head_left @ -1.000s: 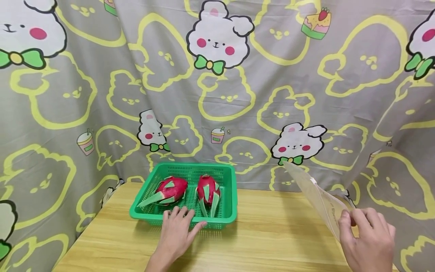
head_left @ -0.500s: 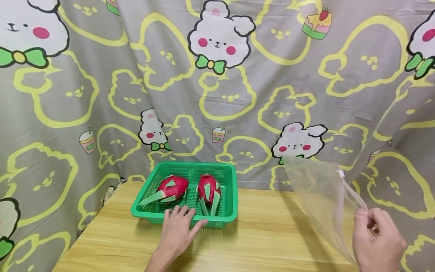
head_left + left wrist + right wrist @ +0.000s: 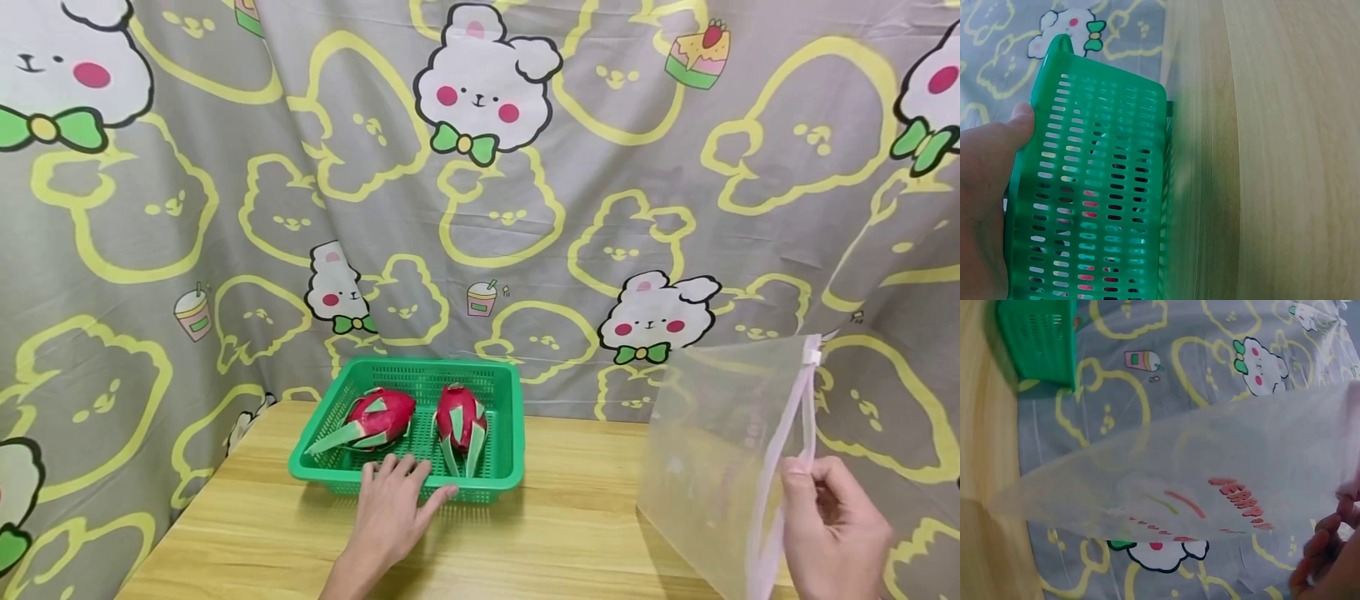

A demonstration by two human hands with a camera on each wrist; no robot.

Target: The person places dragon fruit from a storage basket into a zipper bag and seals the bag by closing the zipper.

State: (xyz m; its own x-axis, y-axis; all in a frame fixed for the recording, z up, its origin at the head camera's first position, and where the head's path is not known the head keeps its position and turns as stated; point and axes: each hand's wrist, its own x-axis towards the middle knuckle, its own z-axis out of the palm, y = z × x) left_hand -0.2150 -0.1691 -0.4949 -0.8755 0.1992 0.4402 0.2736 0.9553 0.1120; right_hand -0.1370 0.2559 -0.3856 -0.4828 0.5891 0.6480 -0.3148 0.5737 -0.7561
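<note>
A green plastic basket point(image 3: 517, 433) stands on the table with two red dragon fruits, the left one point(image 3: 384, 417) lying aslant and the right one point(image 3: 459, 421) with its green tips toward me. My left hand point(image 3: 390, 517) rests on the basket's front rim, fingers over the edge and thumb along it. In the left wrist view, the thumb point(image 3: 1021, 125) touches the rim by the slotted wall. My right hand point(image 3: 836, 525) pinches the pale edge of a translucent zipper bag point(image 3: 712, 450), with a slider at its upper corner. Red lettering shows on the bag in the right wrist view.
The wooden table point(image 3: 570, 533) runs under the basket and the bag. Right behind it hangs a grey curtain point(image 3: 525, 208) with yellow outlines and white rabbits. The basket stands close to this curtain.
The bag has turned from nearly edge-on to broadside, its zipper edge swinging right and standing more upright. My right hand shifted slightly right. My left hand stayed on the basket rim.
</note>
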